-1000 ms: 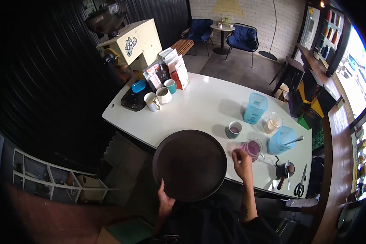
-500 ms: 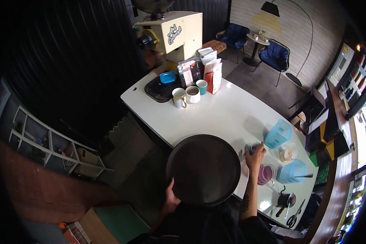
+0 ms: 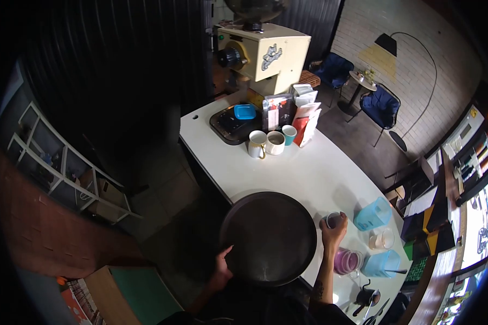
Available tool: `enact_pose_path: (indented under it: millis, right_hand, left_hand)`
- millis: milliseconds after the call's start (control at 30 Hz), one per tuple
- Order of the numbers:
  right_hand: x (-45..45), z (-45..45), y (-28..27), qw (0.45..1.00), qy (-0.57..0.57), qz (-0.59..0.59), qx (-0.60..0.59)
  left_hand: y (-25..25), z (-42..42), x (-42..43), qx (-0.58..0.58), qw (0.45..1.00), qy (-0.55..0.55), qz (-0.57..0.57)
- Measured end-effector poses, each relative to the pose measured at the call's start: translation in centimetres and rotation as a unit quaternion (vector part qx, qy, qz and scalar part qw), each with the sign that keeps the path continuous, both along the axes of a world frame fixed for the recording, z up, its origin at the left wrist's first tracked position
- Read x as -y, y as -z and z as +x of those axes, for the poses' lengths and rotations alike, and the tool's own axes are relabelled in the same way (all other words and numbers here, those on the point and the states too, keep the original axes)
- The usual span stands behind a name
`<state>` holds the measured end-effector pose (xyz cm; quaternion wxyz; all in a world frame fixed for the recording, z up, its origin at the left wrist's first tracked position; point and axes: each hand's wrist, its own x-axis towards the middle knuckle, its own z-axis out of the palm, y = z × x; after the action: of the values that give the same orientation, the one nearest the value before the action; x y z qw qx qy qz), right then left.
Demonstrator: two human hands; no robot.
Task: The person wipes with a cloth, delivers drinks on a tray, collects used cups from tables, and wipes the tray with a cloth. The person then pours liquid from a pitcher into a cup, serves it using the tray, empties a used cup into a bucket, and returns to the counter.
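My left hand (image 3: 220, 270) grips the near left rim of a round dark serving tray (image 3: 268, 238). The tray is held level in front of my body, by the table edge, and carries nothing. My right hand (image 3: 335, 232), to the right of the tray, has its fingers wrapped round a small clear glass (image 3: 333, 219). What the glass contains is not clear. Close by the right wrist stands a glass jug of purple liquid (image 3: 346, 261). A pale blue plastic container (image 3: 373, 213) is beyond the right hand.
On the white table (image 3: 298, 176) stand several mugs (image 3: 257, 143), coffee bags (image 3: 306, 123), a cup of pale contents (image 3: 381, 238), a second blue container (image 3: 382, 264) and a small dark pot (image 3: 367, 296). A cream-coloured grinder (image 3: 276, 57) rises at the far end.
My view has swung left, so the table's things sit lower in view. The right hand, still round the glass, shows more of it now. My left hand keeps its hold on the tray.
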<state>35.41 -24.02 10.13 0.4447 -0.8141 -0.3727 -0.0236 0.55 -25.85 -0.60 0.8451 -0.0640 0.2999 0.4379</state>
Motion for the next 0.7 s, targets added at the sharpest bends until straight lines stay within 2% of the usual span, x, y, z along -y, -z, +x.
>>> enact_pose_path:
  millis: [100, 167, 267, 367, 533, 600, 633, 667, 700]
  right_hand:
    - [-2.1, -3.9, -2.2, 0.995, -0.103, 0.009, -0.001]
    - [-3.7, -7.4, -4.0, 0.984, -0.173, 0.023, 0.027]
    - [-6.8, -12.8, -4.6, 0.958, -0.284, -0.006, -0.028]
    - [-9.7, -19.6, -6.1, 0.924, -0.376, -0.049, -0.039]
    - [-14.7, -30.3, -4.9, 0.869, -0.486, -0.064, -0.061]
    - [-17.5, -34.3, -5.2, 0.855, -0.509, -0.071, -0.062]
    - [-18.5, -36.4, -5.3, 0.851, -0.518, -0.064, -0.059]
    - [-19.3, -38.4, -5.2, 0.846, -0.526, -0.060, -0.060]
    - [-20.4, -40.4, -5.8, 0.841, -0.533, -0.061, -0.065]
  left_hand:
    - [-0.5, -0.9, -0.6, -0.011, 1.000, -0.018, -0.016]
    - [-1.6, -2.0, -1.1, -0.099, 0.993, -0.053, -0.035]
    - [-4.4, -4.0, -2.4, -0.118, 0.987, -0.087, -0.061]
    - [0.2, -7.6, -3.5, -0.125, 0.982, -0.121, -0.067]
    - [-2.5, -15.9, -7.6, -0.144, 0.975, -0.162, -0.050]
    - [-4.7, -19.3, -9.4, -0.206, 0.962, -0.180, 0.022]
    - [-6.5, -20.9, -9.9, -0.271, 0.939, -0.196, 0.086]
    - [-8.3, -22.4, -10.4, -0.361, 0.892, -0.217, 0.164]
    - [-9.5, -24.1, -11.5, -0.398, 0.866, -0.235, 0.191]
